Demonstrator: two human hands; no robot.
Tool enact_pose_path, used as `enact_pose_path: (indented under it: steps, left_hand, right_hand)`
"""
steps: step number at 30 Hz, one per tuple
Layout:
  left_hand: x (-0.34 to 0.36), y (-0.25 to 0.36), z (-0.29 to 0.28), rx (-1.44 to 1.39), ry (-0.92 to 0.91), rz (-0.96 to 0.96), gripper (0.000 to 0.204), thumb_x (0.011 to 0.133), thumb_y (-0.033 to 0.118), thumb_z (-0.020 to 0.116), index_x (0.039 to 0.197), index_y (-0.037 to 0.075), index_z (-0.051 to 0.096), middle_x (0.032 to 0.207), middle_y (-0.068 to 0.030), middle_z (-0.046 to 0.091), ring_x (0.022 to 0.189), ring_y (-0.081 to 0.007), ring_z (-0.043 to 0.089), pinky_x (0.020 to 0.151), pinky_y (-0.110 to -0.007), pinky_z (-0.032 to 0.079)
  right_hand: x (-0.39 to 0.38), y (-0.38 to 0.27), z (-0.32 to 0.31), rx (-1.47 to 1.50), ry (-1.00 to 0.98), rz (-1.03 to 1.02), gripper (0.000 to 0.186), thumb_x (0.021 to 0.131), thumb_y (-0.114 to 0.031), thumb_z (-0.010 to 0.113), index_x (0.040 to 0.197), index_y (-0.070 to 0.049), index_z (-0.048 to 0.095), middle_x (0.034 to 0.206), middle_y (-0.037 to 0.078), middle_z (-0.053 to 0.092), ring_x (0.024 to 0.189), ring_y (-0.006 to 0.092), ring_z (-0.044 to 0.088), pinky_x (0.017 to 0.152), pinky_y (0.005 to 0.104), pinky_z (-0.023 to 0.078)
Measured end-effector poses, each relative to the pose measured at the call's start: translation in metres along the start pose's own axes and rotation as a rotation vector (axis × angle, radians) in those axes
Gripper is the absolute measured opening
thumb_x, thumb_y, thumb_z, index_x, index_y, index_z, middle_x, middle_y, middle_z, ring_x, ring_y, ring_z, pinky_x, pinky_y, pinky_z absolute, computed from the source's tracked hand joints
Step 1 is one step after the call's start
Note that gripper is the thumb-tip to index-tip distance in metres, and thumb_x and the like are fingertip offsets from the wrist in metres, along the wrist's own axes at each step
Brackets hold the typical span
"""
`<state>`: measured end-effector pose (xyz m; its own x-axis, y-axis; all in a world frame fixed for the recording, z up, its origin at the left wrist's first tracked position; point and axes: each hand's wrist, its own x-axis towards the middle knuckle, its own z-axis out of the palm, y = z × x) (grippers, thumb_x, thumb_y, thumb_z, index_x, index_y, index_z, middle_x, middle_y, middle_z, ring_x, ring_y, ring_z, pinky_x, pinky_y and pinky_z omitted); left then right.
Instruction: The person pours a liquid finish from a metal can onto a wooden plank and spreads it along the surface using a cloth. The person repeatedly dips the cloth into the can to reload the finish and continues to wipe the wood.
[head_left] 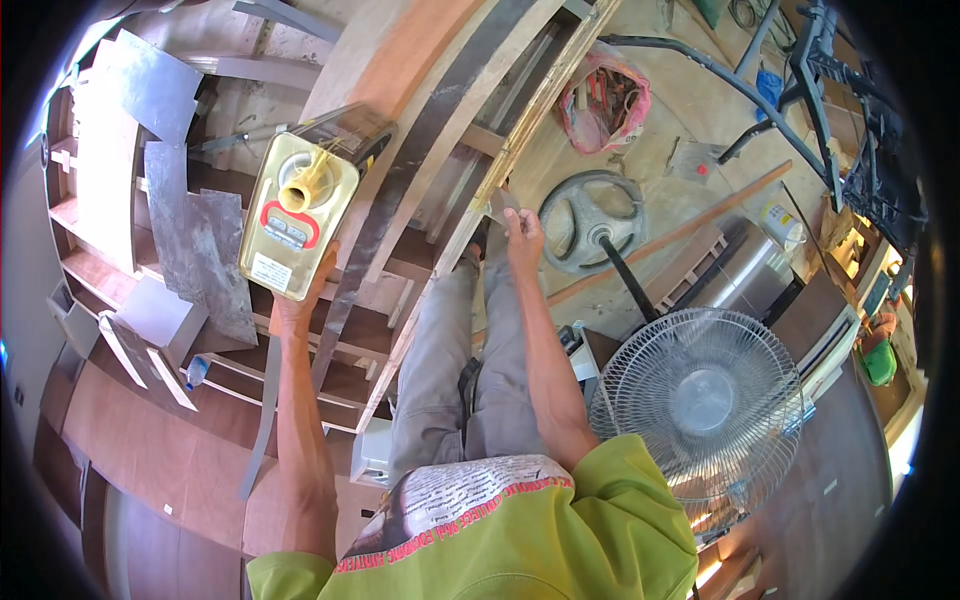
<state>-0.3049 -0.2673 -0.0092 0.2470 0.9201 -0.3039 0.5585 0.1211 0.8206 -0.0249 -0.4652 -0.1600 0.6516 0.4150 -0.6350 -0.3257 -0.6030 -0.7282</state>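
Note:
My left hand (pixel 303 302) grips a rectangular metal can (pixel 258 235) from its side nearest me, with most fingers hidden behind the can. The can's gold-coloured top has a red carry handle (pixel 268 215) and an open spout (pixel 295 197) smeared with yellowish residue. Between the closed fingers of my right hand (pixel 524 238) is a small, flat, grey-brown spreader-like piece (pixel 503 204). It meets the long edge of a wooden frame (pixel 497 172), which looks coated with something yellowish. Dark and brown strips (pixel 400 215) run along the frame beside the can.
A standing fan (pixel 700 400) stands close to my right arm, its round base (pixel 592 222) beyond my right hand. Farther off are a pink bag (pixel 605 100) of scraps and a dark metal stand (pixel 815 90). Shelving and loose grey sheets (pixel 205 250) lie left. A wooden strip (pixel 690 225) crosses the floor.

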Motion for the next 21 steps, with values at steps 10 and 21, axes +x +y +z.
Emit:
enact_pose_path:
  steps: [10, 21]
  left_hand:
    - [0.001, 0.002, 0.006, 0.080, 0.058, 0.116, 0.027, 0.075, 0.004, 0.082, 0.100, 0.005, 0.070, 0.091, -0.0037, 0.071, 0.080, -0.0154, 0.066, 0.071, -0.032, 0.052]
    - [0.004, 0.002, 0.001, 0.063, 0.029, 0.232, 0.024, 0.077, 0.006, 0.082, 0.098, 0.005, 0.070, 0.088, -0.0042, 0.070, 0.075, -0.0169, 0.065, 0.067, -0.033, 0.052]
  right_hand:
    - [0.009, -0.012, 0.014, -0.204, 0.068, -0.207, 0.027, 0.091, -0.023, 0.071, 0.080, -0.003, 0.056, 0.066, -0.003, 0.045, 0.062, 0.0050, 0.041, 0.055, 0.0235, 0.036]
    - [0.006, -0.013, -0.017, -0.078, -0.035, -0.042, 0.024, 0.092, -0.024, 0.069, 0.084, -0.004, 0.060, 0.069, -0.005, 0.049, 0.063, 0.0055, 0.043, 0.057, 0.0237, 0.038]
